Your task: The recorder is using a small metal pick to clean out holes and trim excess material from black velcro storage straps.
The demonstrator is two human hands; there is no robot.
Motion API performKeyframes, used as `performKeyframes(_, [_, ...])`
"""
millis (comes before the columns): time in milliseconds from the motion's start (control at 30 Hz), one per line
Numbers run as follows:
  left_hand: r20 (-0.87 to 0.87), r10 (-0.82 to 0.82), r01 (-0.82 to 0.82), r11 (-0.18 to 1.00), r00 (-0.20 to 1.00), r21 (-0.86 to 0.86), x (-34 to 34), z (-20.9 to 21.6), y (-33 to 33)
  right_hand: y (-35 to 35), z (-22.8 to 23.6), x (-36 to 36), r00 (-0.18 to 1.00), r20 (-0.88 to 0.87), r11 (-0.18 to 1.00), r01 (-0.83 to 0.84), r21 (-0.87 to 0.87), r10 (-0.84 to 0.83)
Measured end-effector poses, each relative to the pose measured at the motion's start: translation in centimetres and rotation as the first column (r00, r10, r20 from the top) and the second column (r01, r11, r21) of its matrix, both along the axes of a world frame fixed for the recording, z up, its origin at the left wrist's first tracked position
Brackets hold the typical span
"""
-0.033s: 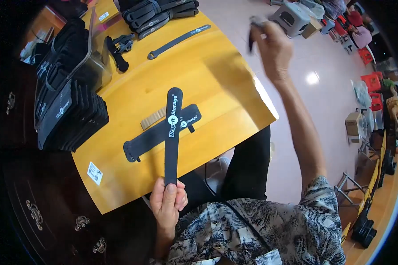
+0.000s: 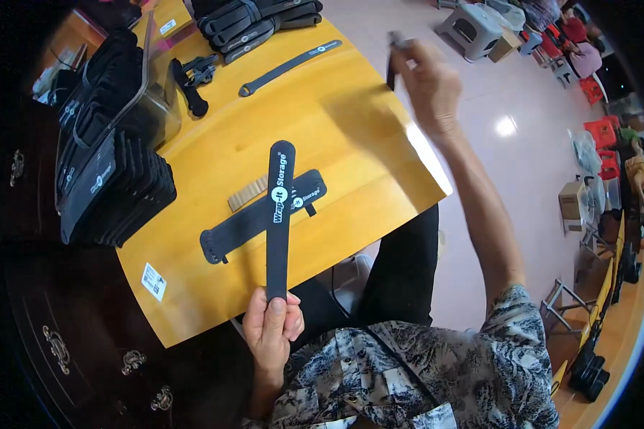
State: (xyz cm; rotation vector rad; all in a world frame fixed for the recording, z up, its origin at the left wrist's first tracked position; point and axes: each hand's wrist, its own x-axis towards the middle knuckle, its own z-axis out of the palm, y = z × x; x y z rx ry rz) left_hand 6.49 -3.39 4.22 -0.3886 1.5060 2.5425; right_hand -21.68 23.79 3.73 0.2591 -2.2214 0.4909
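My left hand [image 2: 273, 323] is closed round the lower end of a flat black strap [image 2: 280, 214] with white lettering, held upright above the table's near edge. Behind it, a bundle of black straps [image 2: 240, 227] lies slantwise on the yellow table, beside a brown corrugated strip [image 2: 248, 193]. My right hand [image 2: 431, 82] is raised past the table's right edge, fingers pinched on a small dark piece [image 2: 393, 61], blurred; its kind I cannot make out. A single black strap with a looped end [image 2: 290, 68] lies flat farther back.
Stacks of black straps [image 2: 114, 193] stand at the left, by a clear plastic bin [image 2: 161, 107]. More bundled straps [image 2: 257, 25] lie at the back. A black strap with grey buckles [image 2: 191, 82] is near the bin. Beyond the table stands a grey stool [image 2: 472, 30].
My right hand has shifted slightly to the left with the dark piece, toward the table's edge. My left hand and its strap have stayed put.
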Motion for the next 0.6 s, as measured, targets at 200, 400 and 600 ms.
performKeyframes(200, [-0.004,-0.003,0.003,1.000,1.000,0.010,-0.4,-0.7,-0.2,-6.5,-2.5,0.8,0.983,0.083,0.955,-0.179,0.237,0.164])
performKeyframes(400, [0.041,-0.011,0.012,1.000,0.999,-0.001,-0.5,-1.2,-0.8,-9.9,-2.5,0.2,0.953,0.221,0.935,-0.259,0.240,0.207])
performKeyframes(600, [0.048,-0.026,0.024,0.999,0.999,0.037,-1.0,-1.3,-1.1,-11.8,-3.5,-0.8,0.935,0.303,0.936,-0.260,0.235,0.184])
